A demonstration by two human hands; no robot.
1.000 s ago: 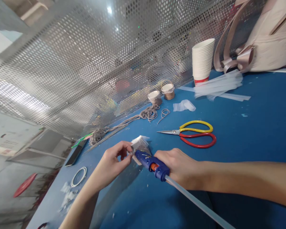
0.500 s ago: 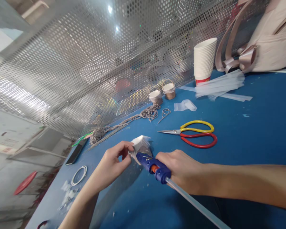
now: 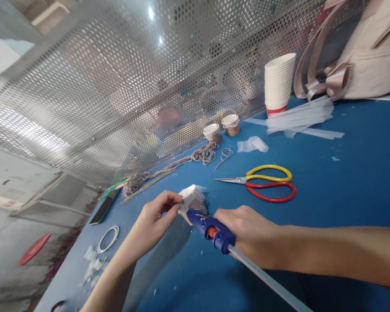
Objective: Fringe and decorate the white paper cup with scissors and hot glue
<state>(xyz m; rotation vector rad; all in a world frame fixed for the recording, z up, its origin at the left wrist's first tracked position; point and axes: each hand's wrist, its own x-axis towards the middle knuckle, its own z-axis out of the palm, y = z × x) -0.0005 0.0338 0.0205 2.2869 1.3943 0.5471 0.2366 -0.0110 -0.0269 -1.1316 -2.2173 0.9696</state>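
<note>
At your far left, beyond the counter's [image 3: 338,182] slanting edge, sits a red disc [image 3: 34,249] whose support is hard to make out. A dark curved item [image 3: 57,305] is cut off by the bottom of the view. White scraps [image 3: 92,266] and a white ring [image 3: 108,239] lie between that edge and your left forearm, leaving a narrow strip there.

Your left hand [image 3: 157,219] is nearly closed, thumb and forefinger pinching the white-fringed piece [image 3: 193,197] in front of you; its lower part is covered by the blue glue gun [image 3: 211,229]. You cannot tell whether the nozzle touches it. Your right hand [image 3: 247,223] is curled round the gun's handle, most fingers hidden behind it; the glue stick [image 3: 263,277] runs out of view at the bottom.

Beyond, two small baskets [image 3: 221,130] stand close to the perforated metal panel [image 3: 117,86], limiting reach that way. The yellow-and-red-handled scissors [image 3: 269,184] lie near your right hand, with wide counter to their right. Translucent strips [image 3: 302,117] partly cover the paper cup stack [image 3: 279,82]; the pale bag [image 3: 370,65] is cut off at right.
</note>
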